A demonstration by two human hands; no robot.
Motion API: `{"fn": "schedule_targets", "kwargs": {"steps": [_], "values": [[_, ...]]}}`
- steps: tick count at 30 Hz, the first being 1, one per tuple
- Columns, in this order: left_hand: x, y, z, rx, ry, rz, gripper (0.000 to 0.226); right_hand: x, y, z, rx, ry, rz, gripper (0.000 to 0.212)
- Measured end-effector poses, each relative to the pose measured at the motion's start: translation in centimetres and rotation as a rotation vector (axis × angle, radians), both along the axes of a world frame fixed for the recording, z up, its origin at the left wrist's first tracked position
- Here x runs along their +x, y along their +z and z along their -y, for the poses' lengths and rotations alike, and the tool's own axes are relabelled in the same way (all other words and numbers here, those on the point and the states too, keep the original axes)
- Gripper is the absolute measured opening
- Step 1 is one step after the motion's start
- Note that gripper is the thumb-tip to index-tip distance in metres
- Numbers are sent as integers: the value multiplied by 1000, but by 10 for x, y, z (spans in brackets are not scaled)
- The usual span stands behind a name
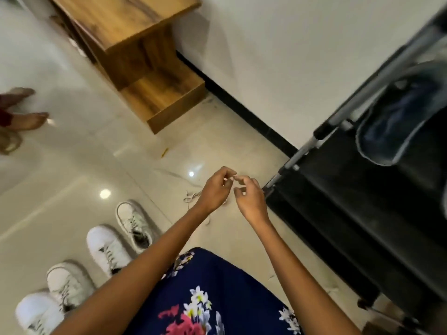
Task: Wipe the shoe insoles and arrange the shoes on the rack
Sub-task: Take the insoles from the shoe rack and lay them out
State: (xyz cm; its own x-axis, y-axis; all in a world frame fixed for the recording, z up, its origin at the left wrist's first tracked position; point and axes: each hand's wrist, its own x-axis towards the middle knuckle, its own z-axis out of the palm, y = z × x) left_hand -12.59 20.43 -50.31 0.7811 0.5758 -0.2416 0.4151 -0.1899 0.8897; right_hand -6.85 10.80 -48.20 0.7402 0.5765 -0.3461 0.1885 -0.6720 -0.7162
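Observation:
Several white lace-up sneakers (pixel 108 250) stand in a diagonal row on the pale tiled floor at the lower left. A black shoe rack (pixel 362 213) with metal poles fills the right side, and a blue-grey shoe (pixel 396 122) rests on its upper shelf. My left hand (pixel 215 189) and my right hand (pixel 250 199) are raised close together in front of the rack's corner, fingertips pinched and nearly touching. Something small and pale may sit between them, but blur hides it. A loose white lace (pixel 193 197) lies on the floor just under my left hand.
A wooden stepped cabinet (pixel 135 44) stands against the white wall at the top. Another person's bare feet (pixel 29 119) are at the left edge. A small yellow scrap (pixel 165 152) lies on the tiles. My floral dress (pixel 212 298) covers the bottom centre.

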Motion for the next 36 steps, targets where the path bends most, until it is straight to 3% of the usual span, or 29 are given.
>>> {"fn": "schedule_targets", "kwargs": {"steps": [6, 16, 22, 29, 36], "values": [[-1, 66, 27, -83, -134, 125, 16, -19, 58, 37, 78, -51, 123, 26], [-56, 239, 96, -106, -192, 253, 15, -81, 213, 104, 195, -141, 368, 21], [-78, 297, 148, -114, -240, 240, 13, -107, 267, 157, 231, -227, 408, 27], [-51, 313, 188, -16, -349, 180, 23, -90, 288, 194, 226, -334, 432, 21], [18, 291, 188, -36, -294, 135, 14, -27, 269, 215, 235, -607, 304, 25]]}}
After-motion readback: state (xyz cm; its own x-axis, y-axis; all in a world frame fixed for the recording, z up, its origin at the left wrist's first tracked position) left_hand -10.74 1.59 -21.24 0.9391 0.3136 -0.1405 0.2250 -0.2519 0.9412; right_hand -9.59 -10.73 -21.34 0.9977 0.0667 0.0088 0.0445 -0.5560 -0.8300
